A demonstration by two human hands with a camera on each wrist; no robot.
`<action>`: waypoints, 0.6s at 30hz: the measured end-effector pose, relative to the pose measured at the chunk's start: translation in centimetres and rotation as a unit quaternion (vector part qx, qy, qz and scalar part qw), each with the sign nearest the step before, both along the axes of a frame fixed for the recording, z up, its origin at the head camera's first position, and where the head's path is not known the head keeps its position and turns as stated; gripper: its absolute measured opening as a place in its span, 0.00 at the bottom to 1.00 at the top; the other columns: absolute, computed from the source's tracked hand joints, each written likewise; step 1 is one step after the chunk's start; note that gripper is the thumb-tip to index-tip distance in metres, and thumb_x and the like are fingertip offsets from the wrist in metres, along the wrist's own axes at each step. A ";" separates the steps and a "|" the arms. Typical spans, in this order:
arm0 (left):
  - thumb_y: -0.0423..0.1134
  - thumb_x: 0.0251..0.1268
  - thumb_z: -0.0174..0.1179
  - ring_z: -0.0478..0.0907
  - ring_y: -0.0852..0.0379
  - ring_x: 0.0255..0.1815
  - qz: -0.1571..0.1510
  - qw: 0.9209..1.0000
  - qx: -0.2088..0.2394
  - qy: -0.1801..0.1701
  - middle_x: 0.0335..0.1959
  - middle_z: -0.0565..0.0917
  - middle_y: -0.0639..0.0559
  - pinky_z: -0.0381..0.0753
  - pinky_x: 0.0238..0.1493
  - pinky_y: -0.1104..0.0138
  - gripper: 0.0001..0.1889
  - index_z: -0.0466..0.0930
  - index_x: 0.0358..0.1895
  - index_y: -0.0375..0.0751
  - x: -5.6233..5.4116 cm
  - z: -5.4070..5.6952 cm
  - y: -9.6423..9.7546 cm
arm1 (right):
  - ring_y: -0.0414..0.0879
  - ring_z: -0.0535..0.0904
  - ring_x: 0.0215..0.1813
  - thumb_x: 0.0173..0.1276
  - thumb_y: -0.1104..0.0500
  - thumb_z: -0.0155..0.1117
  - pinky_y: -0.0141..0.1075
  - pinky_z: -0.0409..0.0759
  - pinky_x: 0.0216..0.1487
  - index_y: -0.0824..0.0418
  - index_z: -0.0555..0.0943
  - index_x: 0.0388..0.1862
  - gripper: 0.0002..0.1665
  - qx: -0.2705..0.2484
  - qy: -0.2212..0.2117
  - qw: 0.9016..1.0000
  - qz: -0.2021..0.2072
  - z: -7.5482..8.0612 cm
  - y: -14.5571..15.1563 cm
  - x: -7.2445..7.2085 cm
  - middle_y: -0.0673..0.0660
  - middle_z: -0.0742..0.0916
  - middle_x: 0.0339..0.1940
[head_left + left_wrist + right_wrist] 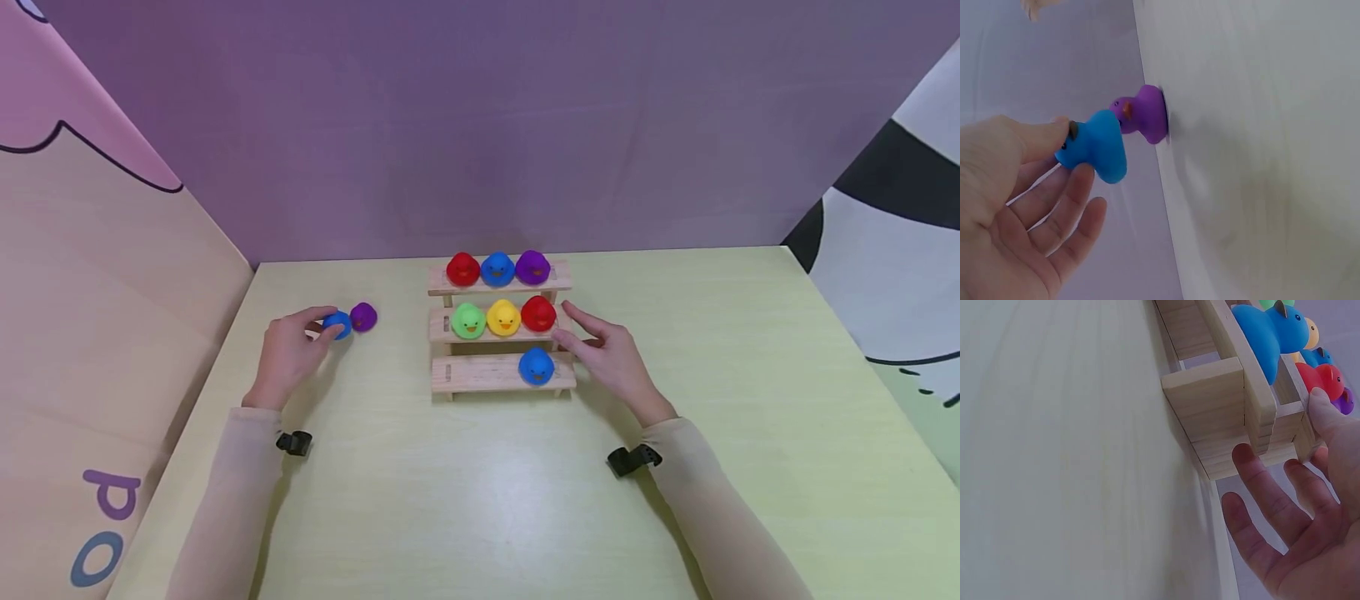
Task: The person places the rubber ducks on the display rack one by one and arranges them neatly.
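Note:
My left hand (288, 357) pinches a blue rubber duck (1100, 145) between thumb and fingers, tilted and raised off the table. Just beyond it a purple rubber duck (363, 317) stands upright on the table. Over on the right, my right hand (611, 360) is at the end of a three-step wooden rack (476, 375), its fingers loosely spread and the thumb tip beside the red duck (538, 313) on the middle step. That step also bears a green duck (468, 321) and a yellow duck (503, 317). On the lowest step, a blue duck (536, 366) sits toward the right end.
The rack's top step carries a red duck (462, 269), a blue duck (498, 270) and a purple duck (532, 267). Behind the pale wooden table (495, 500) rises a purple backdrop (480, 133). Printed side panels flank the table at left and right.

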State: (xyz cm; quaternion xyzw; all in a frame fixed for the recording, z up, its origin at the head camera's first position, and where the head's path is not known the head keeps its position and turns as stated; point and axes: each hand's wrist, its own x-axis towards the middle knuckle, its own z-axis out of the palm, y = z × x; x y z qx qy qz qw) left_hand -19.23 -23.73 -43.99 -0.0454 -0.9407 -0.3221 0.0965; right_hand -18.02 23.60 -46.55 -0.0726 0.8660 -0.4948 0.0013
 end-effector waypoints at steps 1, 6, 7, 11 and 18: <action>0.41 0.76 0.68 0.89 0.40 0.43 0.000 1.000 0.003 0.004 0.49 0.92 0.37 0.81 0.39 0.61 0.20 0.85 0.65 0.38 0.1 0.1 0.2 | 0.63 0.91 0.56 0.78 0.41 0.67 0.33 0.87 0.39 0.51 0.71 0.82 0.39 -0.001 -0.001 1.000 0.000 0.0 0.0 0.0 0.60 0.76 0.81; 0.41 0.76 0.68 0.88 0.42 0.44 -0.010 1.000 0.011 0.008 0.47 0.92 0.37 0.83 0.43 0.58 0.20 0.85 0.65 0.38 0.9 0.3 0.7 | 0.63 0.90 0.57 0.78 0.42 0.67 0.33 0.88 0.40 0.52 0.70 0.82 0.39 -0.008 -0.006 1.000 0.003 0.0 -0.1 0.0 0.60 0.75 0.81; 0.42 0.76 0.68 0.88 0.43 0.45 -0.014 1.000 0.013 0.005 0.48 0.92 0.38 0.84 0.45 0.57 0.20 0.85 0.65 0.39 1.0 0.3 0.8 | 0.63 0.90 0.57 0.78 0.42 0.67 0.33 0.88 0.41 0.52 0.70 0.82 0.39 -0.009 -0.006 1.000 0.003 0.0 -0.1 0.0 0.60 0.75 0.81; 0.42 0.75 0.69 0.88 0.44 0.48 -0.032 0.999 0.024 0.004 0.51 0.92 0.39 0.87 0.50 0.51 0.20 0.86 0.64 0.39 1.4 0.4 1.2 | 0.63 0.90 0.56 0.78 0.41 0.67 0.34 0.87 0.38 0.51 0.71 0.82 0.39 -0.006 -0.006 1.000 0.000 0.1 -0.1 0.0 0.59 0.75 0.81; 0.41 0.75 0.69 0.88 0.46 0.48 -0.063 0.996 0.060 0.000 0.51 0.91 0.42 0.88 0.49 0.58 0.19 0.86 0.64 0.41 2.3 0.4 2.5 | 0.63 0.90 0.56 0.78 0.41 0.67 0.34 0.88 0.38 0.52 0.70 0.82 0.39 -0.001 -0.002 1.000 0.002 0.2 -0.1 0.0 0.59 0.75 0.81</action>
